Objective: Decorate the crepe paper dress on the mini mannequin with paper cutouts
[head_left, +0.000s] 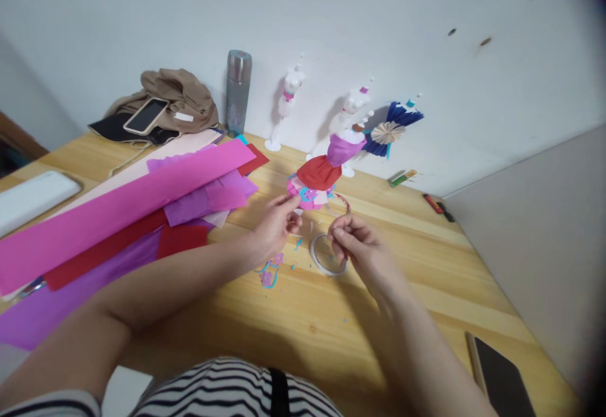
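Observation:
A small mannequin wears a paper dress [319, 172] with a purple top, a red skirt and a pink and blue hem; it leans over the table. My left hand [277, 224] pinches the edge of the hem between thumb and forefinger. To the right of the hem, my right hand [357, 240] is closed with thumb and fingertips together; anything between them is too small to make out. Beneath that hand lies a roll of tape [318, 259], with another ring-shaped roll [345, 201] behind it. Pink and blue paper scraps [269, 276] are scattered in front of my left hand.
Sheets of pink crepe paper [118, 205], purple and red ones too, pile up on the left. Along the wall stand a flask [238, 92], a white mannequin [286, 98] and a blue-dressed figure [395, 130]. A dark phone-like slab [502, 376] lies front right.

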`<state>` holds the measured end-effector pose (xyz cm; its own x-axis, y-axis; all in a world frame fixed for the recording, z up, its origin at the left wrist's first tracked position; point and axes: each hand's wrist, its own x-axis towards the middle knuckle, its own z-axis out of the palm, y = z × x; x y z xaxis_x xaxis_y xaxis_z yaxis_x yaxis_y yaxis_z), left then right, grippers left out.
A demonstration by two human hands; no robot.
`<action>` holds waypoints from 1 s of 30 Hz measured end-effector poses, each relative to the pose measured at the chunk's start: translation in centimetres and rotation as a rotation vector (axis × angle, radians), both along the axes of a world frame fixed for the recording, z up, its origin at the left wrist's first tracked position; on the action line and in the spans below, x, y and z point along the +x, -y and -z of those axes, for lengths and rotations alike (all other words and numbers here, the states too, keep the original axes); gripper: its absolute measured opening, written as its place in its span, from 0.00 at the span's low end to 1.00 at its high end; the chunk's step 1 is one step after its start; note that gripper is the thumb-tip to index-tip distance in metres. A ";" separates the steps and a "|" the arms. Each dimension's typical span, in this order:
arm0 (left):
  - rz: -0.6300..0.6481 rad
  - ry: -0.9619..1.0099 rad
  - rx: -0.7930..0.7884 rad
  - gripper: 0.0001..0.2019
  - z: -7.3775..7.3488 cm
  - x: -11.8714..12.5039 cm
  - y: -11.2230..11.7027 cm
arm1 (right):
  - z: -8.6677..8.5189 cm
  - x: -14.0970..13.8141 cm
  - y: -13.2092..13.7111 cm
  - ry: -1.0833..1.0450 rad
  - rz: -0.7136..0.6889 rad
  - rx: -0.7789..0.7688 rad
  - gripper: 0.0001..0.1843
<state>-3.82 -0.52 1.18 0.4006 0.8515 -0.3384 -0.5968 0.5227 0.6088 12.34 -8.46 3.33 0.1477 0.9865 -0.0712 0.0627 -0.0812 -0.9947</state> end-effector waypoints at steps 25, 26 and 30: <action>0.002 -0.020 0.063 0.13 2.2 0.4 -1.3 | 1.7 -4.7 -3.2 -0.114 0.029 0.038 0.19; -0.003 -0.024 0.059 0.13 2.2 0.3 -1.3 | 1.8 -4.7 -3.1 -0.128 0.056 0.026 0.19; -0.006 -0.033 0.006 0.14 1.8 0.1 -1.4 | 2.3 -4.6 -2.7 -0.234 0.131 -0.035 0.21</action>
<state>-3.71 0.89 -0.66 0.3843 0.8558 -0.3462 -0.5791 0.5155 0.6316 7.70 -5.78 0.98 0.2496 0.9563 -0.1524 -0.1823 -0.1082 -0.9773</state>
